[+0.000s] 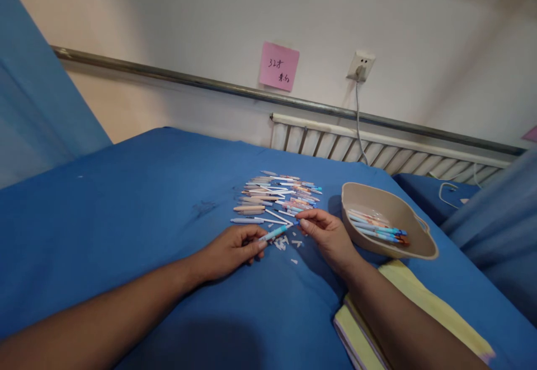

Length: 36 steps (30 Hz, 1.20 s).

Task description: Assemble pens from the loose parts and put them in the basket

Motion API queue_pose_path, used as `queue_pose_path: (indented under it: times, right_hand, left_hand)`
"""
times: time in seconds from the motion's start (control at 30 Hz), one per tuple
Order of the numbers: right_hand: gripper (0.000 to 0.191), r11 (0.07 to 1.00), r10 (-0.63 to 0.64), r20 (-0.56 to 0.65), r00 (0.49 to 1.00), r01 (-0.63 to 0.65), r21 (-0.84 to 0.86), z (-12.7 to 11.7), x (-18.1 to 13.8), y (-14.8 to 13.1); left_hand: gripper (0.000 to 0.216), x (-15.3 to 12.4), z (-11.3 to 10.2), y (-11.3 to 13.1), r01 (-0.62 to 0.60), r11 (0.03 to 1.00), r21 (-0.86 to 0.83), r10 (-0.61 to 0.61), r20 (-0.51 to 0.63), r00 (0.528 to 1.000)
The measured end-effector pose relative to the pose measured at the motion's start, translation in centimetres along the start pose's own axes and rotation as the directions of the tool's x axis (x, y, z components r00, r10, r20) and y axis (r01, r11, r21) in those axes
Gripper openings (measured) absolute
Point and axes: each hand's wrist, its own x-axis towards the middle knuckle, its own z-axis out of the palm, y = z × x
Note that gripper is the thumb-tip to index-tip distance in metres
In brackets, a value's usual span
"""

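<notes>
My left hand is closed around the barrel of a light blue pen, which slants up to the right. My right hand pinches at the pen's far end, where a small dark blue part shows by the fingertips. I cannot tell whether that part is joined to the barrel. Just beyond both hands lie rows of pen barrels, white refills and patterned pen parts. Small white plastic bits are scattered below the held pen.
A beige basin holding several pens stands to the right. A folded yellow cloth lies under my right forearm. Blue sheeting covers the surface. Behind it are a radiator, a rail, and a plugged-in cord.
</notes>
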Motion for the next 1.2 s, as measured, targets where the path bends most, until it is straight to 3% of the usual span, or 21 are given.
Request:
queue_pose_path:
  times: [0.33, 0.47, 0.67, 1.0, 1.2]
  right_hand:
    - [0.019, 0.998, -0.034, 0.031, 0.999, 0.036, -0.052, 0.0, -0.3, 0.0]
    - [0.016, 0.98, -0.137, 0.041, 0.99, 0.141, -0.14, 0.0, -0.2, -0.1]
    - [0.013, 0.916, -0.236, 0.146, 0.961, 0.271, -0.296, 0.2, -0.6, 0.1]
    - [0.016, 0.975, -0.078, 0.104, 0.992, 0.097, -0.2, 0.9, -1.0, 0.4]
    - [0.019, 0.981, -0.059, 0.099, 0.993, 0.076, -0.179, 1.0, -1.0, 0.3]
  left_hand:
    - [0.025, -0.1, 0.1, 0.2, -0.004, 1.0, 0.03, 0.003, 0.004, 1.0]
    - [0.026, -0.1, 0.0, 0.3, -0.011, 0.998, 0.061, 0.01, 0.008, 1.0]
    - [0.024, -0.4, 0.0, 0.8, -0.08, 0.979, 0.19, 0.076, 0.03, 0.997]
    - [0.031, -0.5, 0.1, 0.7, -0.105, 0.961, 0.255, 0.099, 0.036, 0.994]
    - [0.033, -0.7, 0.1, 0.6, -0.122, 0.957, 0.264, 0.119, 0.03, 0.992]
